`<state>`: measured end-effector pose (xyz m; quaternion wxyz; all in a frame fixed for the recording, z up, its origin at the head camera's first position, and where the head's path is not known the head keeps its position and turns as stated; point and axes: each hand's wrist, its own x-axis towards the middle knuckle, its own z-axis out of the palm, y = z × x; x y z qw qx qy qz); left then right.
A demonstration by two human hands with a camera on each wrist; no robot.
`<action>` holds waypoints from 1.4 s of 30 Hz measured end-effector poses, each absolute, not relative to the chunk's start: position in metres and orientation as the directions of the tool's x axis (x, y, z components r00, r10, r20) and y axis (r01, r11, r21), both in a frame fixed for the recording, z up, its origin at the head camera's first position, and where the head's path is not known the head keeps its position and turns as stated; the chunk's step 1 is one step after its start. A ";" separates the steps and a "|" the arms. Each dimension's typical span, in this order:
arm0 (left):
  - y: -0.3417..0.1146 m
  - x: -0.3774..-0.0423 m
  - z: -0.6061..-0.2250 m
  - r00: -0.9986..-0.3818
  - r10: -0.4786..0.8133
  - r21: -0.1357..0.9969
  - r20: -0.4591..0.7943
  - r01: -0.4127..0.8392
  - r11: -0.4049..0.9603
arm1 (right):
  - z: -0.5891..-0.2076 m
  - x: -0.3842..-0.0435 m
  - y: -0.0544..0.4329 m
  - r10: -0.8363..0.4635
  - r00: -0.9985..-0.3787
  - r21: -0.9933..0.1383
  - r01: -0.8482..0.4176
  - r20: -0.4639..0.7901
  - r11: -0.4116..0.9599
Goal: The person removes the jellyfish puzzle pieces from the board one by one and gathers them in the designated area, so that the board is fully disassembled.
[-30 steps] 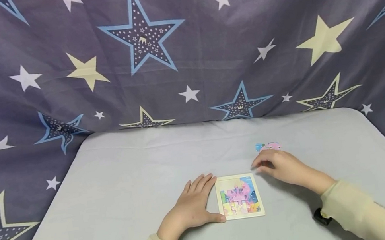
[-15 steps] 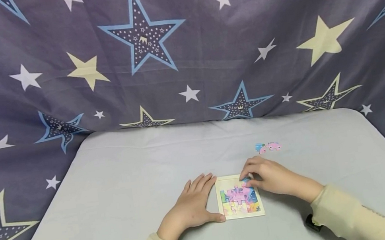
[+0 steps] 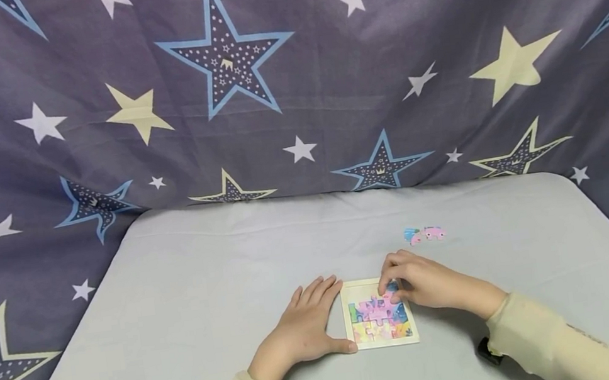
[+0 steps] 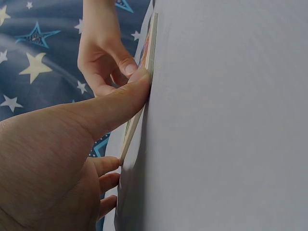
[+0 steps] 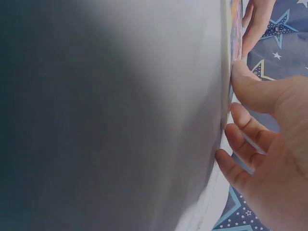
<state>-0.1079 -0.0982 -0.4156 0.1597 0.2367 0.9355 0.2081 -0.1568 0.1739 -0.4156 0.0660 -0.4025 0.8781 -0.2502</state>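
A square jigsaw puzzle with a pink figure, blue background and yellow bottom row sits in a pale frame on the grey surface. My left hand lies spread along the frame's left side, thumb on the lower left corner and fingertips at the upper left. At the top right, my right hand bends over the puzzle, its thumb and index finger pinching a pink and blue puzzle piece. That hand hides part of the piece. In the left wrist view, the left thumb presses over the frame's edge.
Beyond the right hand, two loose puzzle pieces lie on the surface: a blue and pink one and a pink one with eyes. A dark star-patterned cloth hangs behind the grey covered surface.
My right hand has moved left and down from beside the loose pieces to the puzzle's top right, uncovering those pieces. The left hand has stayed in place.
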 end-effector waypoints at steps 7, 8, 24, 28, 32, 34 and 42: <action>-0.099 -0.107 -0.416 -0.835 0.513 0.472 -0.198 0.377 0.796 | -0.415 -0.158 0.169 -0.739 -0.669 -0.492 -0.671 0.078 0.555; -0.099 -0.107 -0.416 -0.835 0.514 0.475 -0.195 0.378 0.795 | -0.416 -0.159 0.169 -0.737 -0.671 -0.492 -0.669 0.079 0.557; -0.099 -0.107 -0.417 -0.841 0.507 0.453 -0.189 0.384 0.804 | -0.415 -0.155 0.170 -0.703 -0.704 -0.506 -0.644 0.098 0.574; -0.099 -0.107 -0.417 -0.841 0.508 0.452 -0.186 0.386 0.804 | -0.416 -0.155 0.171 -0.695 -0.712 -0.498 -0.641 0.100 0.584; -0.099 -0.106 -0.417 -0.842 0.507 0.457 -0.184 0.383 0.802 | -0.417 -0.154 0.171 -0.698 -0.706 -0.481 -0.656 0.120 0.581; -0.099 -0.106 -0.417 -0.842 0.507 0.459 -0.185 0.383 0.802 | -0.416 -0.154 0.172 -0.696 -0.707 -0.473 -0.659 0.126 0.584; -0.099 -0.107 -0.418 -0.842 0.508 0.453 -0.183 0.386 0.804 | -0.416 -0.155 0.173 -0.677 -0.725 -0.514 -0.631 0.126 0.581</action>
